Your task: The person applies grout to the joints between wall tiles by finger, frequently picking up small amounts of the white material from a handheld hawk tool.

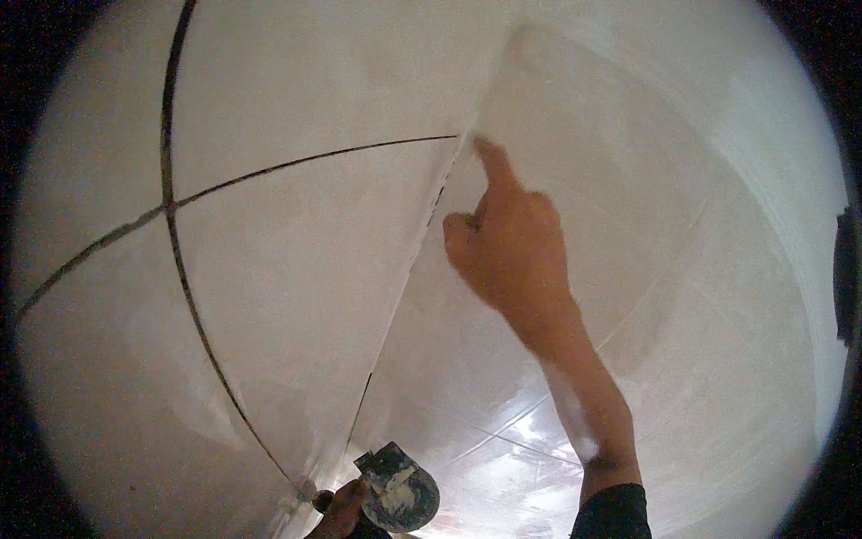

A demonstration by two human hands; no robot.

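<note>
My right hand [512, 242] reaches up to the pale tiled wall [287, 260]. Its index finger is stretched out, with the blurred tip at the upright corner joint, close to where a thin dark gap [314, 159] ends. The other fingers are curled, and nothing shows in them. At the bottom edge, my left hand [344, 508] grips a dark, rounded holder [400, 490] smeared with whitish paste. Much of that hand is cut off by the frame. A small round end [323, 500] pokes out beside its fingers; what it belongs to is hidden.
Dark open joints [171, 206] cross on the left tiles. The corner joint [404, 287] is mostly pale, with short dark gaps. Shiny tiles [530, 431] reflect light at the lower right. A dark object [844, 278] stands at the far right edge.
</note>
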